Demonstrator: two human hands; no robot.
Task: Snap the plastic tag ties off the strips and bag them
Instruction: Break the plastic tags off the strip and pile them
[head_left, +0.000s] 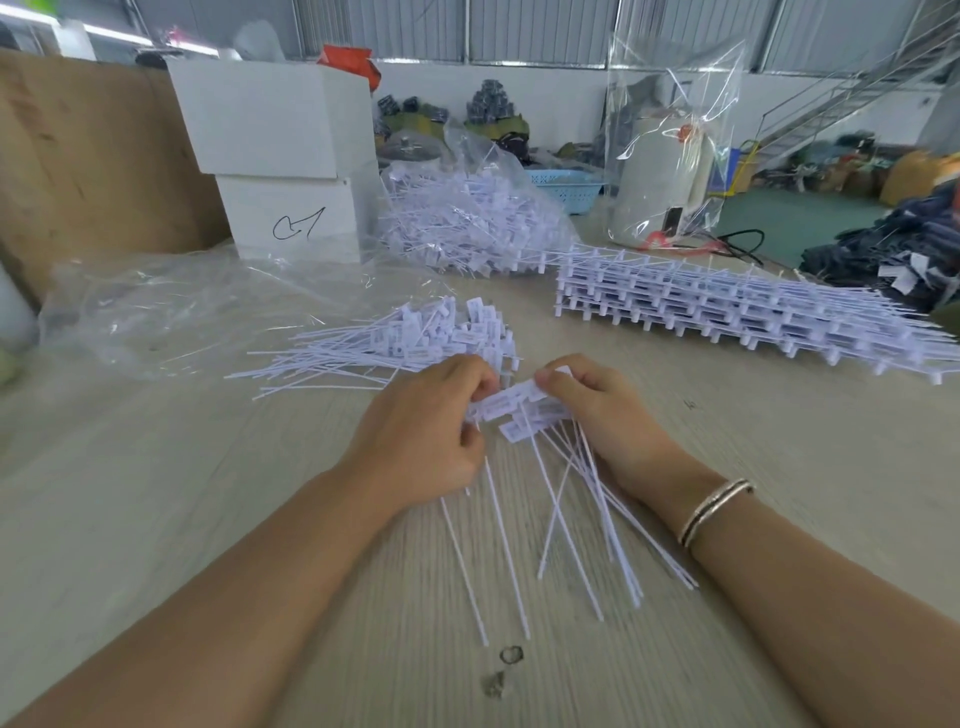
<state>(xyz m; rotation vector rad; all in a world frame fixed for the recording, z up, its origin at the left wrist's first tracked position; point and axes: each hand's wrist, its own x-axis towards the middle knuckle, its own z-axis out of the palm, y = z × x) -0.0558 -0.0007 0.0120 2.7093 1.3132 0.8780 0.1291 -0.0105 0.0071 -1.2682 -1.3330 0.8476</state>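
Both forearms reach in from 6 o'clock over the pale surface (208, 467). Thin white tag ties (524, 410) with flat rectangular heads fan out, tails toward 6. Left hand (431, 431) has fingers curled, pinching the heads; right hand (597, 410) pinches the same bunch from 3 o'clock. Loose pile of ties (405, 343) sits at 11, uncut strips (727, 312) stacked at 2, clear bag (156, 306) at 10.

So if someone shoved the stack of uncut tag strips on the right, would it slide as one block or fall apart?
The stack of tag strips would probably slide mostly together, since its layers look interlocked and level. It is likely light, being thin plastic. The long tails sticking out at its far right could snag or flex.
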